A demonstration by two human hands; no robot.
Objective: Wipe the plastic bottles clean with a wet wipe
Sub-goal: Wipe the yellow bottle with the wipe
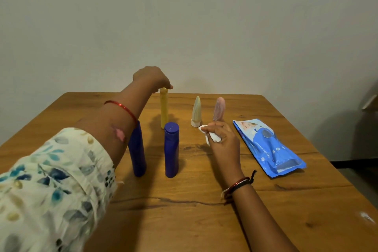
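Observation:
My left hand (152,77) reaches far across the table and pinches the top of a tall yellow bottle (164,109) that stands upright. Two dark blue bottles stand nearer: one (171,149) in the middle with its cap up, the other (137,149) partly hidden behind my left forearm. A pale green tube (196,113) and a pink tube (219,108) stand on their caps at the back. My right hand (222,139) hovers over the table in front of the tubes and grips a crumpled white wet wipe (211,136).
A blue pack of wet wipes (268,147) lies flat on the right of the wooden table (194,200). A plain wall rises right behind the table's far edge. A dark object stands beyond the right edge.

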